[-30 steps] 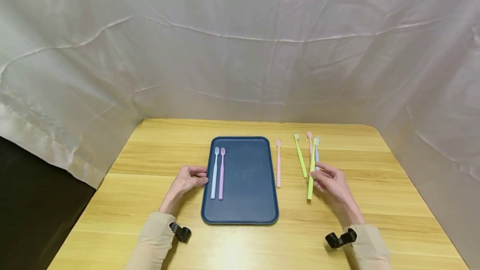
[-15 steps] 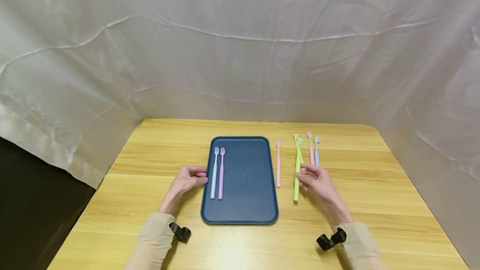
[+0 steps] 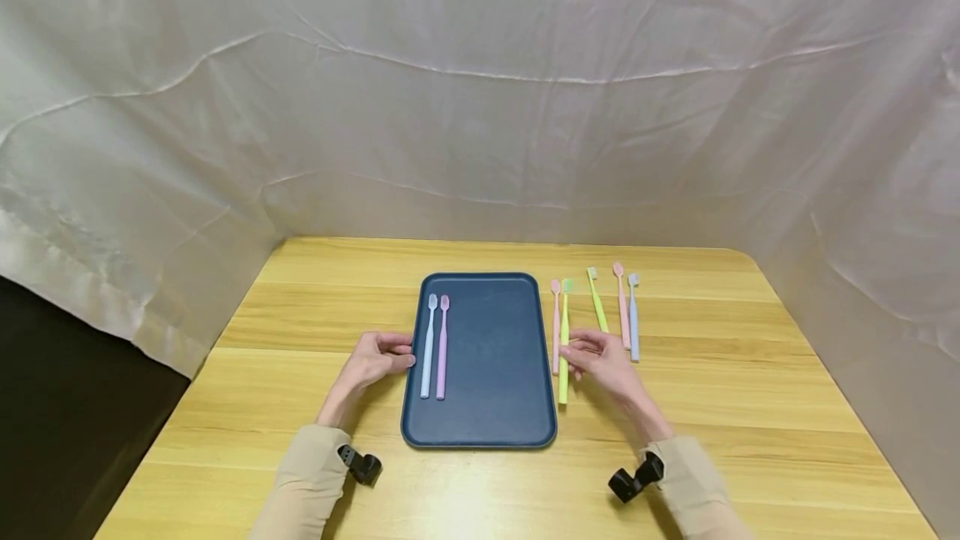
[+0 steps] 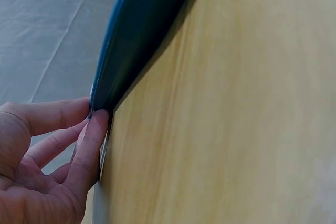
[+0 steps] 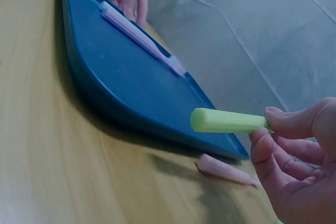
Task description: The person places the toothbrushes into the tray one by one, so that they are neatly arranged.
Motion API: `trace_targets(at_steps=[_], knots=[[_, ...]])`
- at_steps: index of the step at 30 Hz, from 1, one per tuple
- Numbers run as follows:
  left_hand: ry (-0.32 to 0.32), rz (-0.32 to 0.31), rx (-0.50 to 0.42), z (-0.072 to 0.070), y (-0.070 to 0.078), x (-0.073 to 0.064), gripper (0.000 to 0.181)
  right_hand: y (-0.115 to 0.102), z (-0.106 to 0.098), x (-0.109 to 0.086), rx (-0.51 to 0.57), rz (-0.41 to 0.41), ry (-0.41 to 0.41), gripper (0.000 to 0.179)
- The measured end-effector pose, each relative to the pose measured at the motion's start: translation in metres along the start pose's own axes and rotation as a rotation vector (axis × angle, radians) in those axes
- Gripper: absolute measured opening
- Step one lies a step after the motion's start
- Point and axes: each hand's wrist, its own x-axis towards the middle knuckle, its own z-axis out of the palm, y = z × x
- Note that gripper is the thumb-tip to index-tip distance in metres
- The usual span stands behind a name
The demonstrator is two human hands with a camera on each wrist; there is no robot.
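Note:
My right hand [image 3: 609, 365] pinches a yellow-green toothbrush [image 3: 564, 384] between thumb and fingers, bristle end pointing away. It hovers just above a pink toothbrush [image 3: 556, 327] beside the tray's right edge; the right wrist view shows the held handle [image 5: 226, 121] clear of the table. My left hand [image 3: 375, 361] touches the left rim of a dark blue tray [image 3: 498, 357] with thumb and fingertips spread along it. Inside the tray, a light blue toothbrush [image 3: 428, 357] and a purple toothbrush [image 3: 442, 357] lie side by side at the left.
Right of the tray lie another yellow-green toothbrush [image 3: 597, 302], partly behind my right hand, a pink toothbrush [image 3: 622, 311] and a blue toothbrush [image 3: 633, 323]. All are on a wooden table [image 3: 480, 498]. Grey cloth [image 3: 480, 140] hangs around it.
My right hand has carried the yellow-green toothbrush leftward, from over the pink and blue toothbrushes to next to the tray, uncovering those two. My left hand and the tray have stayed put.

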Motion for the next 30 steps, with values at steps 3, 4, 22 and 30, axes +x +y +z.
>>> trace_targets(at_steps=[3, 4, 22, 30], knots=[[0.004, -0.008, -0.001, 0.0, 0.0, 0.0, 0.041, 0.0, 0.008, 0.003, -0.004, -0.007, -0.008, 0.049], [0.001, -0.003, 0.003, 0.0, 0.0, 0.0, 0.042, 0.0, 0.011, 0.004, 0.002, -0.012, -0.008, 0.048], [0.002, -0.034, -0.012, 0.001, 0.001, -0.001, 0.042, -0.003, 0.053, 0.016, -0.024, -0.046, -0.009, 0.042], [0.008, -0.019, 0.0, 0.0, 0.001, -0.001, 0.041, -0.005, 0.068, 0.02, -0.038, -0.066, -0.026, 0.038]])
